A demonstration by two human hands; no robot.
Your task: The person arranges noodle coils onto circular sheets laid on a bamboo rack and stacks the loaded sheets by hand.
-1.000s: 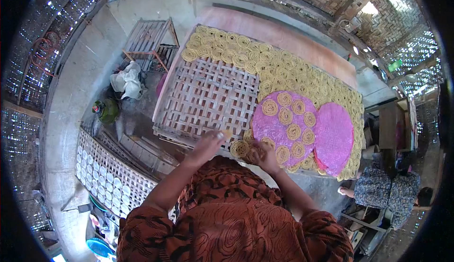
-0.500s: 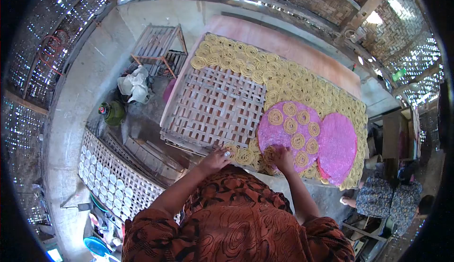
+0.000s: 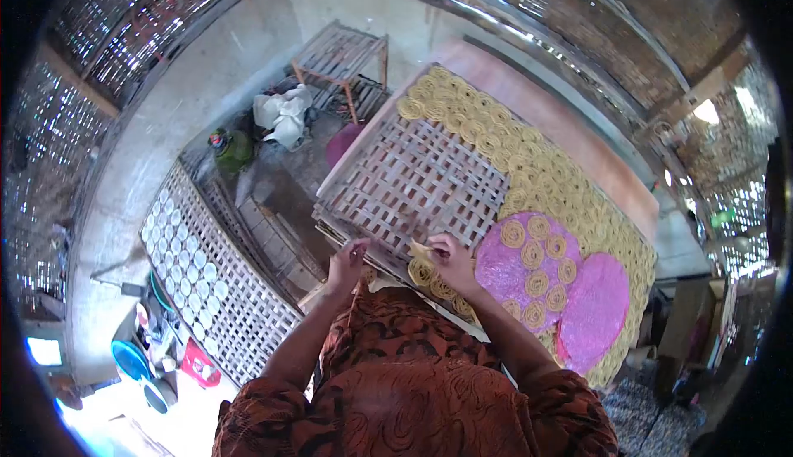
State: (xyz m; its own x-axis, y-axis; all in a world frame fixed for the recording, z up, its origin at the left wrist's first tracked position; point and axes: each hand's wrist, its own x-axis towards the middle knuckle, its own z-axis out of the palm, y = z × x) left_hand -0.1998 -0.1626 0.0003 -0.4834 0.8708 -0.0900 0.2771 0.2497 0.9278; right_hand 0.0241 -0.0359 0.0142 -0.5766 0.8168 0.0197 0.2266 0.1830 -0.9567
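Head view: your right hand (image 3: 450,260) pinches one yellow coil (image 3: 421,251) at the woven tray (image 3: 405,178)'s near edge; left hand (image 3: 349,267) beside that edge, can't tell if gripping. Two pink discs (image 3: 593,308) on tray's right side; one bears nine coils (image 3: 533,254), probably for easy reach.

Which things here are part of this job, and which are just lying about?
In the job:
yellow coiled rounds
flat woven bamboo rack
two round pink sheets

Apparently just lying about:
bulbous green bottle
crumpled white sack
slatted wooden stand
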